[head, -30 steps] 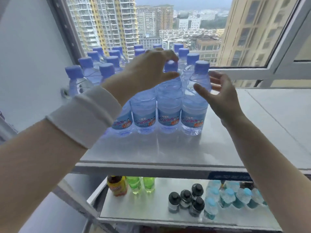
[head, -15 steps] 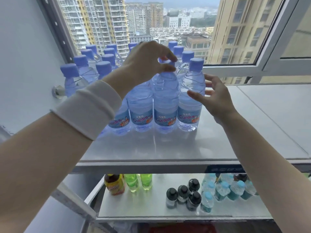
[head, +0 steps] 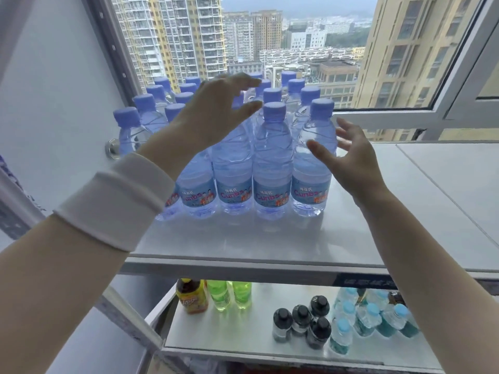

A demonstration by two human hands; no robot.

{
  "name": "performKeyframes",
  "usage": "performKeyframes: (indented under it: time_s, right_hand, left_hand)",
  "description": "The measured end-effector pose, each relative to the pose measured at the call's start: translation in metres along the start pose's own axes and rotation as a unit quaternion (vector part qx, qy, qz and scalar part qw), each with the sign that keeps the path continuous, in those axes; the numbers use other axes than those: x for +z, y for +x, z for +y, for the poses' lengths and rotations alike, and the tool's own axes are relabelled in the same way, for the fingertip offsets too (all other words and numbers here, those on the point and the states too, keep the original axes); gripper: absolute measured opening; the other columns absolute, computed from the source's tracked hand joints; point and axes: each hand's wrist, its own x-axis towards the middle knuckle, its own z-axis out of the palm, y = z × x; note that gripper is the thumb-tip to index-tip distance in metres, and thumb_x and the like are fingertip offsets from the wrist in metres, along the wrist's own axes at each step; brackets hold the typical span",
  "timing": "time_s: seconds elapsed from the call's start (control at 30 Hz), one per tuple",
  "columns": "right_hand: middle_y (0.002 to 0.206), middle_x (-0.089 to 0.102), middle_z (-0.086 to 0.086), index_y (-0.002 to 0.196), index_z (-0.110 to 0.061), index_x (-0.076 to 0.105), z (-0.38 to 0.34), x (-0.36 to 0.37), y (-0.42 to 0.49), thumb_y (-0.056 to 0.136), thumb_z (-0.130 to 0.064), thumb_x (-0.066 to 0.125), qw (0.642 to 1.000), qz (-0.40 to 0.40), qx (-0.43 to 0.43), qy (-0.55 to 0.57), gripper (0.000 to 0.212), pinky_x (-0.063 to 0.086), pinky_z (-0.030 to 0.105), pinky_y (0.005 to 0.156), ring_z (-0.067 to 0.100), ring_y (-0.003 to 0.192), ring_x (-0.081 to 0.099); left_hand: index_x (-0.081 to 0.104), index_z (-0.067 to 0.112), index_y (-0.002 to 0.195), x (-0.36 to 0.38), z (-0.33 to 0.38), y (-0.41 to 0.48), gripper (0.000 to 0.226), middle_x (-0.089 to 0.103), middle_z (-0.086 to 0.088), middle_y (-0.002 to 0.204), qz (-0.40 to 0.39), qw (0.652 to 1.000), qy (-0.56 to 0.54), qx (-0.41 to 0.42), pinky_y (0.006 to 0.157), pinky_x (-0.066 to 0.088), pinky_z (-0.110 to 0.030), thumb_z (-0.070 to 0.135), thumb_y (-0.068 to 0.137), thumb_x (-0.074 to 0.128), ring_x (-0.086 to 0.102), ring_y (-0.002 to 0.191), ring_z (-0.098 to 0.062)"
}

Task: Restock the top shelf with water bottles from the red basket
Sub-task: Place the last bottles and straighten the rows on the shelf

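Several clear water bottles [head: 271, 163] with purple caps and blue labels stand in rows on the grey top shelf [head: 243, 238], in front of the window. My left hand [head: 216, 112] hovers over the bottles' caps, fingers spread, holding nothing. To the right of the front right bottle [head: 310, 168], my right hand [head: 348, 157] is open, its fingers just off the bottle's side. The red basket is not in view.
On the lower shelf [head: 256, 336] stand a brown-capped tea bottle [head: 191, 295], two green drinks [head: 229, 292], several black-capped small bottles [head: 302, 322] and several light-blue-capped bottles [head: 372, 314]. A white wall [head: 54, 90] rises at left. An open window frame [head: 405, 114] lies behind.
My left hand has let go of the cap it pinched and opened above the bottles. My right hand has drawn slightly away from the front right bottle, fingers spread.
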Motion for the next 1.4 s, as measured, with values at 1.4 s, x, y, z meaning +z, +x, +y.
performKeyframes:
  time_s: [1.4]
  right_hand:
    - [0.123,0.058,0.000,0.120,-0.028,0.050,0.015,0.040,-0.012,0.098,-0.048,0.021,0.977,0.053,0.098,0.184,0.042,0.046,0.032,0.095,0.018,0.113,0.057]
  left_hand:
    - [0.061,0.018,0.115,-0.042,-0.074,-0.038,0.028,0.060,-0.006,0.112,-0.025,0.997,-0.039,-0.066,0.081,0.036,-0.029,0.024,0.088,0.061,0.059,0.098,-0.029]
